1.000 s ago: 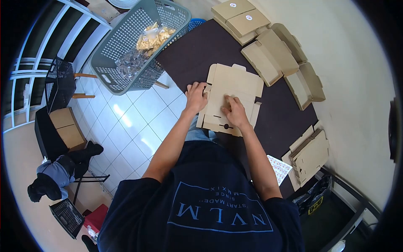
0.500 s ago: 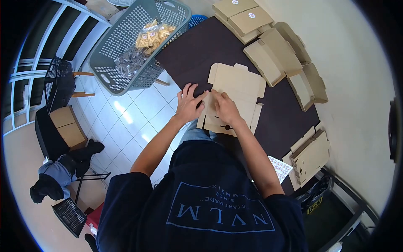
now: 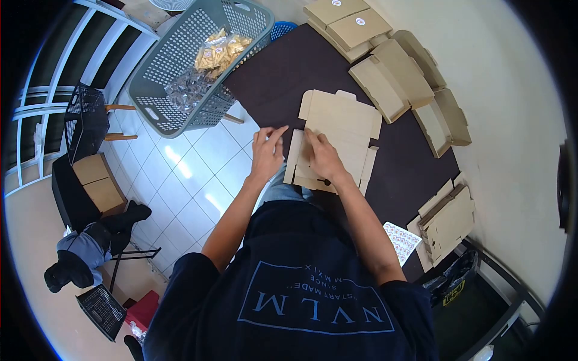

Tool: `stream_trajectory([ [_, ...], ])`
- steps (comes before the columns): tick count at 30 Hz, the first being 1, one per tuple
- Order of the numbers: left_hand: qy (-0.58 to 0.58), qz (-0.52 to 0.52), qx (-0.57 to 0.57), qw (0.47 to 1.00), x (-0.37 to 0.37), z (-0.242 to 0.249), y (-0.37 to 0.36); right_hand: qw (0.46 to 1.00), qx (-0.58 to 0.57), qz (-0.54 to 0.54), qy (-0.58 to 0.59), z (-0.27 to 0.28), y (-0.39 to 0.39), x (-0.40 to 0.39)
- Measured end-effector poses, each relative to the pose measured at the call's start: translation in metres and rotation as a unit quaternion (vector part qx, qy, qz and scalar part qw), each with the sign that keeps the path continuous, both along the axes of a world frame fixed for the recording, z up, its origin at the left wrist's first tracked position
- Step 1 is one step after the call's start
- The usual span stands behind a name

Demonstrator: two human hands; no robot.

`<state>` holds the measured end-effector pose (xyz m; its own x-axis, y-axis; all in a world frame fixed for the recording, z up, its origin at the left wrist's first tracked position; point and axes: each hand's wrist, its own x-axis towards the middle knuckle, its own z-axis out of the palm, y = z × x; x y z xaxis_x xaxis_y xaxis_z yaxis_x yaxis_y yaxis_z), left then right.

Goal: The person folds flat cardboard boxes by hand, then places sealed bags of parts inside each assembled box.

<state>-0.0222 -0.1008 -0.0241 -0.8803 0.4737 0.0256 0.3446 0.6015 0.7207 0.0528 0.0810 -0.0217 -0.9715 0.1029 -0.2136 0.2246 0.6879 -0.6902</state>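
Observation:
An unfolded cardboard box blank lies flat on the dark tabletop, its near end at the table edge by my body. My right hand rests on the left part of the blank, fingers pointing away from me and partly spread, pressing on the cardboard. Just left of the blank, my left hand hovers near the table edge with its fingers apart and nothing in it.
Open cardboard boxes and closed ones stand along the far right edge. Flattened cardboard and a sticker sheet lie at the right. A grey basket holding bags stands left. Another person is at far left.
My left hand has moved slightly left, away from the blank's edge. My right hand has stayed on the cardboard with little movement.

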Motion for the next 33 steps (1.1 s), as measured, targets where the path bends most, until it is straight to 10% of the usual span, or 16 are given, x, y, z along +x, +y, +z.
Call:
stream_trajectory([
  [7,-0.143,-0.18,-0.005,0.973,0.038,-0.002,-0.047,0.995,-0.076,-0.06,0.03,-0.01,0.004,0.044],
  [21,-0.201,0.083,0.021,0.976,0.024,-0.044,-0.017,0.996,-0.049,-0.066,0.024,0.002,-0.009,0.05],
  [33,-0.226,0.036,-0.07,0.971,0.012,-0.041,-0.022,0.997,0.039,0.024,-0.068,0.003,-0.041,0.024],
])
